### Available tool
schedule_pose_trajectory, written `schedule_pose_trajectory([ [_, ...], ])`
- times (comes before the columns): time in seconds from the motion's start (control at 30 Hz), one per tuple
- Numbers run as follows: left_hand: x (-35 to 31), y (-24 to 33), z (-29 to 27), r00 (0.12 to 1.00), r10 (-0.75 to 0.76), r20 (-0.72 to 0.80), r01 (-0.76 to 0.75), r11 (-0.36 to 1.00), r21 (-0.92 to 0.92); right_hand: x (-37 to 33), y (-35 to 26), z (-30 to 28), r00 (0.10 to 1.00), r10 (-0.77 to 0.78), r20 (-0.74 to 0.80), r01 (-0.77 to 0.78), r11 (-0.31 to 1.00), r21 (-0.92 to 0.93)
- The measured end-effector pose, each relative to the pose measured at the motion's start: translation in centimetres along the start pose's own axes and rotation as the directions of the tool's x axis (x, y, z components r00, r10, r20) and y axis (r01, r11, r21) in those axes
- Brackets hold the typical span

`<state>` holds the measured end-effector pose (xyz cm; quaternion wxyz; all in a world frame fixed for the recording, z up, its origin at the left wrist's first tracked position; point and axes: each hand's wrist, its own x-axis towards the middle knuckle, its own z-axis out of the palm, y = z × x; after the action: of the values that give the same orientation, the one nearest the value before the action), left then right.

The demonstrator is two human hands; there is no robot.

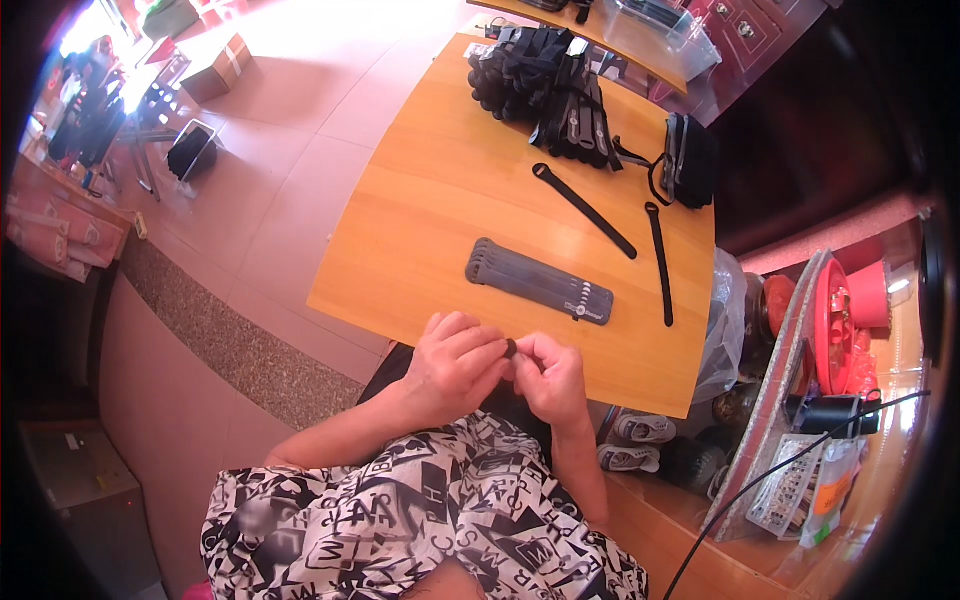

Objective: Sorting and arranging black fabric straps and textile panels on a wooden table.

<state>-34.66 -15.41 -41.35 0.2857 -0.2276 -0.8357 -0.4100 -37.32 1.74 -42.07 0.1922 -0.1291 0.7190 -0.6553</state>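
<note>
My left hand (455,362) and my right hand (550,380) meet just in front of the table's near edge. Both are closed, their fingertips pinching a small dark piece (511,349). Most of that piece is hidden by my fingers, so its full shape does not show. Just beyond them lies a fanned stack of grey straps (535,280) with rounded ends and white printing. Two loose black straps, a longer slanting one (585,210) and a thinner one (660,265), rest farther right, each with a slotted end.
Bundles of black straps (520,75) crowd the far end of the wooden table (400,220), next to a dark stack (688,160) at its right edge. A shelf with a red round tray (835,320) stands at right. Shoes (640,440) sit below; a cardboard box (218,68) is far left.
</note>
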Motion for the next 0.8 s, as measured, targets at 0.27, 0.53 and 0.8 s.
schedule_pose_trajectory([
  [0.27,0.0,0.7,-0.9,0.973,-0.057,0.223,0.030,0.992,0.125,0.4,-0.3,0.3,0.952,-0.305,0.025,0.299,0.908,-0.293],
  [0.53,-1.5,-0.8,1.1,0.964,-0.262,0.052,0.267,0.938,-0.222,-0.1,0.1,1.5,0.995,0.028,-0.094,-0.018,0.994,0.108],
  [0.8,-0.4,0.2,0.1,0.980,-0.072,0.185,0.046,0.989,0.144,0.6,1.7,1.6,0.988,0.107,-0.110,-0.085,0.978,0.192],
])
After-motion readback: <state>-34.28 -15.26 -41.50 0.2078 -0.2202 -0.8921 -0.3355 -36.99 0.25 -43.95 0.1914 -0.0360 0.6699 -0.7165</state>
